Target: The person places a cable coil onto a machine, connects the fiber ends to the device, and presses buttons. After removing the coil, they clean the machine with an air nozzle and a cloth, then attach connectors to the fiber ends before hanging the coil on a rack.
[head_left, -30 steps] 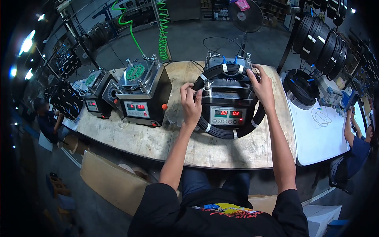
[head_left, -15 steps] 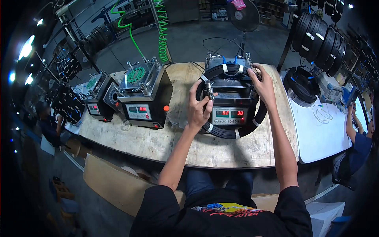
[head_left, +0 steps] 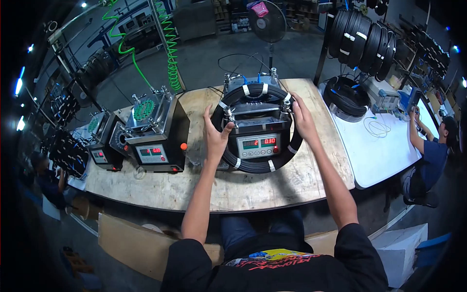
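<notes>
Nearest, at 6 o'clock, a black T-shirt with red lettering (head_left: pixel 272 265), both bare forearms reaching toward 12. Beyond it, a worn pale wooden tabletop (head_left: pixel 272 187). On that, just above centre, a black box-shaped machine with a red digit display (head_left: pixel 257 146), ringed by a coil of black cable banded with white tape (head_left: pixel 253 166): lower arc down on the wood, upper arc over the machine's top. Left hand (head_left: pixel 215 138) at 9 o'clock of the coil, palm against its outer edge, fingers (head_left: pixel 208 114) apart and straight, gripping nothing. Right hand (head_left: pixel 302 119) at 3 o'clock of the coil, laid on the cable, fingers (head_left: pixel 295 100) stretched toward a metal clamp knob (head_left: pixel 287 103) at the machine's top corner; hooked round the cable or only resting, impossible to tell. Farther out at 9 o'clock, a second black machine with an orange knob (head_left: pixel 156 138), then a smaller black machine (head_left: pixel 104 146) just beside it. At 3 o'clock, well apart, a white tabletop (head_left: pixel 384 155) with a seated person in a blue shirt (head_left: pixel 430 158) at its far edge. Toward 1 o'clock, a loose heap of black cable (head_left: pixel 346 97) on that white surface, and behind it hanging black coils (head_left: pixel 365 41). At 11 o'clock, a green spiral hose (head_left: pixel 170 53). Farthest, at 12, a standing fan (head_left: pixel 270 22).
</notes>
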The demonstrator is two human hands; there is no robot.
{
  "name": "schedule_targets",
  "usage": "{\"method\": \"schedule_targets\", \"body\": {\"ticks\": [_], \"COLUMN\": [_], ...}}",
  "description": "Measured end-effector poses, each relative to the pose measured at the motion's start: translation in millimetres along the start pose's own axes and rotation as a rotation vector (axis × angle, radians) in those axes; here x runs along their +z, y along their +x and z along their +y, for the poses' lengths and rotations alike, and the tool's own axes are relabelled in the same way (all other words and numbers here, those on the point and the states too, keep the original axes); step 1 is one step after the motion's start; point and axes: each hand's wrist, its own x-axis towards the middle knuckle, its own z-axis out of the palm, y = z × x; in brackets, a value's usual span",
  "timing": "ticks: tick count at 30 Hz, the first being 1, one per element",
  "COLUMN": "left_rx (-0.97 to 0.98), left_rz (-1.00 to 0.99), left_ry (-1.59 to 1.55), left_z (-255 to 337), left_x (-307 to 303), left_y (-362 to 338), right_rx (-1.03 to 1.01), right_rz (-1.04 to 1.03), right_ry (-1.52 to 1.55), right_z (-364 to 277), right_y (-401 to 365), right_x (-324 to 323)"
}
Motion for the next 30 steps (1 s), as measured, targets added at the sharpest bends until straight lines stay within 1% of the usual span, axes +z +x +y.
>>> {"method": "schedule_targets", "body": {"ticks": [1,2,4,5,9,13,16,17,20,21,25,28,29,30], "left_rx": [-0.022,-0.044,-0.074,-0.081,-0.070,-0.058,-0.063,-0.059,-0.057,-0.056,-0.047,-0.052,-0.035,-0.024], "left_rz": [-0.031,-0.063,-0.088,-0.083,-0.066,-0.050,-0.047,-0.045,-0.045,-0.046,-0.030,-0.052,-0.046,-0.038], "left_ry": [-0.016,-0.031,-0.050,-0.052,-0.050,-0.033,-0.028,-0.033,-0.040,-0.037,0.006,0.019,0.018,0.024], "left_z": [13,26,34,33,35,29,29,30,33,34,36,34,34,33], "left_x": [-2,-7,-7,-7,-7,-6,-6,-6,-5,-5,-6,-7,-6,-5], "left_y": [3,5,6,6,6,4,3,4,3,3,3,3,3,3], "right_rx": [0.089,0.081,0.092,0.037,0.013,0.038,0.059,0.099,0.032,-0.071,0.000,-0.071,-0.154,-0.157], "right_rz": [0.002,0.097,0.273,0.404,0.263,0.247,0.224,0.178,0.163,0.198,0.246,0.188,0.213,0.199], "right_ry": [0.054,-0.009,-0.252,-0.425,-0.611,-0.285,-0.141,-0.191,-0.351,-0.317,-0.304,-0.452,-0.492,-0.510], "right_z": [-13,-8,-31,-29,-31,-22,-24,-26,-59,-52,-42,-46,-49,-58], "right_y": [-10,-17,-28,-29,-31,-36,-45,-47,-40,-34,-32,-35,-35,-33], "right_x": [0,5,12,14,8,6,1,-3,1,6,16,26,34,39]}}
